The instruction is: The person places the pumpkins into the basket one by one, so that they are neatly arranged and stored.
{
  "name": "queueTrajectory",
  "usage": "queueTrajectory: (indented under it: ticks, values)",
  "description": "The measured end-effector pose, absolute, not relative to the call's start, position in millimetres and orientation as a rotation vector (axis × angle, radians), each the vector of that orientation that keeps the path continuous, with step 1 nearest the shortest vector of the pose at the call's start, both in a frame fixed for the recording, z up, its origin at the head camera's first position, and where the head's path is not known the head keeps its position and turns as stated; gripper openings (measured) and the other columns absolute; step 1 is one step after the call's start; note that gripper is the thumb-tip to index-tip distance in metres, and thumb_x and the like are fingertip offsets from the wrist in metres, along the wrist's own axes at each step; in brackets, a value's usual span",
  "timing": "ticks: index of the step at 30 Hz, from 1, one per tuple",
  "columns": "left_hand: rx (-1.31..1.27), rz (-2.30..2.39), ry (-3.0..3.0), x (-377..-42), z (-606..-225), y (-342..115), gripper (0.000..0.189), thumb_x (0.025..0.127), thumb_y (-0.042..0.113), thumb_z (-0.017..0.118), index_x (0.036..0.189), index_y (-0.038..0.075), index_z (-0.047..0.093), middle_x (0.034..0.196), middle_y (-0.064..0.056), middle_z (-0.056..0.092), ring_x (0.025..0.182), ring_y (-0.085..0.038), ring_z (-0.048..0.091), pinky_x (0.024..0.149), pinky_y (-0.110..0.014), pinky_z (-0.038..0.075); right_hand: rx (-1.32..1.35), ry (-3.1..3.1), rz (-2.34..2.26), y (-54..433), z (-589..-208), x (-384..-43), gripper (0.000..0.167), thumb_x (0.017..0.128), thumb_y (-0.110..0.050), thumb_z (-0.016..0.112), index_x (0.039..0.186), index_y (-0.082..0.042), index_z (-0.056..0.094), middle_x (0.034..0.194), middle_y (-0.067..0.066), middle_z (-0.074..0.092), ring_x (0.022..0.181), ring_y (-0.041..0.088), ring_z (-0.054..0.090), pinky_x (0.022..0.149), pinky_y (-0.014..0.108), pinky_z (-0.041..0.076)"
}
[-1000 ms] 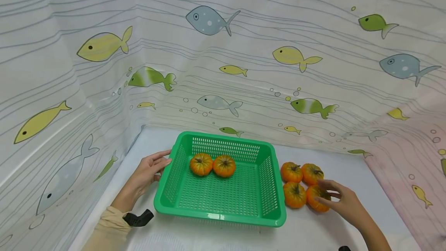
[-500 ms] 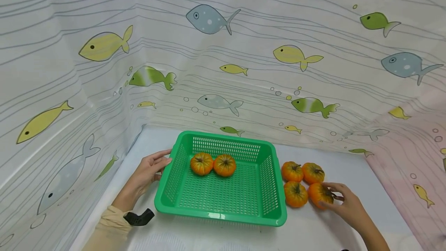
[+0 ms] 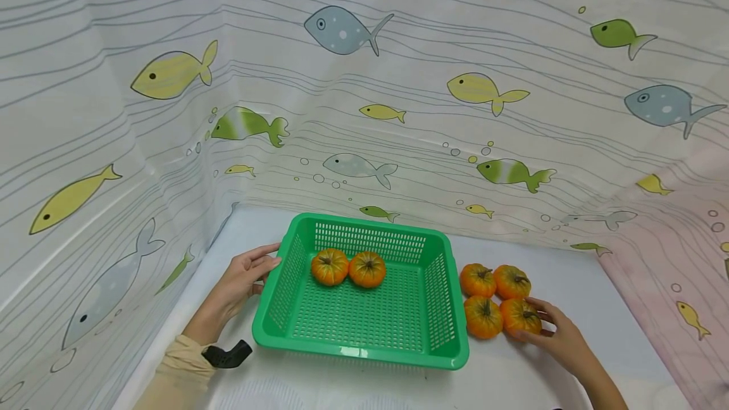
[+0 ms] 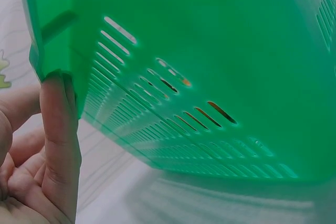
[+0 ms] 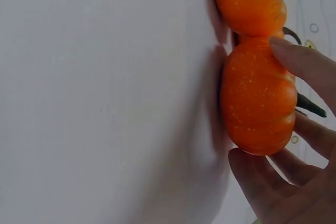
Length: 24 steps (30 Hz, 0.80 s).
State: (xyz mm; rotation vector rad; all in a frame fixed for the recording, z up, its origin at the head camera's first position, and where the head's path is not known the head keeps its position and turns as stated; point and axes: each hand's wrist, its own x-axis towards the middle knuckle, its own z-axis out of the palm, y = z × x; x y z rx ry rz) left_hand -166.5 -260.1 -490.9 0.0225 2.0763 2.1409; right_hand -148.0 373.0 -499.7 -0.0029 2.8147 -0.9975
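Note:
A green plastic basket (image 3: 359, 359) stands on the white surface, with two small orange pumpkins (image 3: 330, 267) side by side inside it. My left hand (image 3: 239, 283) holds the basket's left rim; in the left wrist view its fingers (image 4: 59, 129) reach up under the rim. Several more pumpkins sit in a tight cluster right of the basket. My right hand (image 3: 558, 340) grips the nearest right pumpkin (image 3: 521, 317), thumb on one side and fingers on the other. That same pumpkin (image 5: 260, 98) rests on the surface in the right wrist view, its dark stem pointing between thumb and fingers.
The other clustered pumpkins (image 3: 483, 317) touch or nearly touch the gripped one and stand close to the basket's right wall. A fish-print curtain (image 3: 364, 93) rises behind and on both sides. A black wrist device (image 3: 228, 355) is on the left sleeve.
The right hand has closed in on the pumpkin. The pumpkin tilted, shifted right, then settled back left and upright beside the others. The left hand and basket have stayed in place.

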Motion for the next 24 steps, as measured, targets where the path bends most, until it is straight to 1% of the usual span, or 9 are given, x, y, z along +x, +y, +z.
queueTrajectory:
  ticks: [4,7,12,18,20,24]
  values:
    - [0.022,2.144,2.073,-166.8,-490.9,-259.8,0.062,0.105,0.022,0.062,0.156,-0.004,0.037,0.086,0.013,0.069,0.064,-0.001,0.059,0.052,-0.020,0.054,-0.012,2.821,-1.026,373.2,-502.1,-147.4,0.083,0.087,-0.035,0.085,0.151,0.001,0.045,0.147,0.032,0.051,0.132,0.054,0.049,0.101,0.063,0.053]
    - [0.024,2.146,2.070,-167.1,-490.9,-259.6,0.062,0.105,0.021,0.063,0.156,-0.004,0.037,0.086,0.013,0.069,0.063,-0.001,0.058,0.052,-0.020,0.054,-0.006,2.825,-1.013,374.5,-503.1,-147.8,0.083,0.088,-0.037,0.083,0.151,0.001,0.045,0.148,0.032,0.050,0.132,0.054,0.049,0.101,0.064,0.052]
    - [0.020,2.145,2.066,-167.5,-490.9,-259.6,0.062,0.105,0.022,0.063,0.156,-0.003,0.038,0.085,0.013,0.069,0.063,-0.001,0.057,0.051,-0.020,0.053,0.028,2.817,-1.001,375.6,-504.0,-147.3,0.084,0.088,-0.039,0.083,0.152,0.000,0.044,0.149,0.033,0.049,0.133,0.054,0.049,0.102,0.063,0.052]
    - [0.012,2.146,2.066,-167.3,-491.3,-259.9,0.062,0.105,0.021,0.063,0.156,-0.004,0.037,0.085,0.013,0.069,0.063,-0.001,0.058,0.051,-0.019,0.053,0.049,2.818,-1.027,375.2,-501.7,-145.2,0.085,0.088,-0.038,0.084,0.153,-0.001,0.044,0.149,0.032,0.049,0.133,0.053,0.048,0.102,0.063,0.052]
    - [0.016,2.148,2.065,-167.0,-491.1,-260.0,0.062,0.105,0.021,0.063,0.156,-0.004,0.037,0.086,0.013,0.070,0.063,-0.001,0.058,0.052,-0.019,0.053,0.045,2.826,-1.031,375.7,-500.4,-144.4,0.084,0.088,-0.038,0.084,0.153,-0.002,0.044,0.149,0.032,0.049,0.133,0.053,0.048,0.101,0.062,0.053]
    - [0.021,2.151,2.064,-166.8,-491.3,-260.4,0.062,0.105,0.021,0.062,0.156,-0.004,0.036,0.086,0.013,0.070,0.063,-0.001,0.059,0.052,-0.020,0.054,0.025,2.866,-1.039,377.2,-495.9,-143.0,0.083,0.087,-0.035,0.085,0.153,-0.003,0.045,0.149,0.030,0.050,0.131,0.050,0.050,0.096,0.055,0.057]
